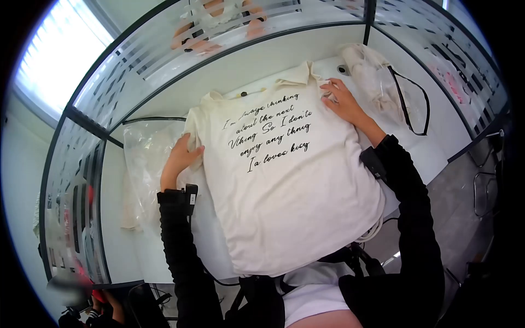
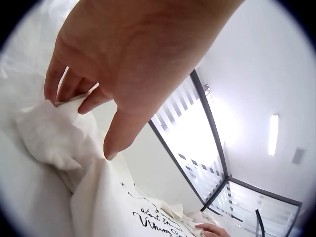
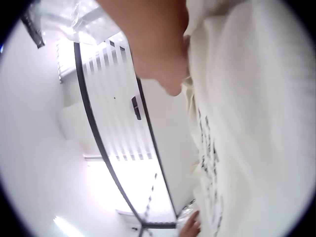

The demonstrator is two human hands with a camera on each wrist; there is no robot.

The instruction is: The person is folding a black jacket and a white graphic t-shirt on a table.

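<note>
A cream shirt (image 1: 290,202) with black script lettering across its upper part lies spread on a white table, its lower end hanging over the front edge. At the shirt's left side, my left hand (image 1: 180,156) grips the bunched sleeve (image 2: 59,133), with thumb and fingers apart and fabric gathered between them. My right hand (image 1: 345,101) pinches fabric at the upper right shoulder; seen from the right wrist, its fingertips are mostly hidden behind the hand (image 3: 158,54). Part of the neckline (image 1: 295,79) stands up in a fold at the top.
Clear plastic bags lie on both sides: one bag (image 1: 150,164) at left, another bag (image 1: 377,82) with cream cloth inside at back right. Black-framed partitions (image 1: 246,35) enclose the table (image 1: 128,251). Across the back partition is another person (image 1: 219,24). A cable (image 1: 372,232) hangs near the front right.
</note>
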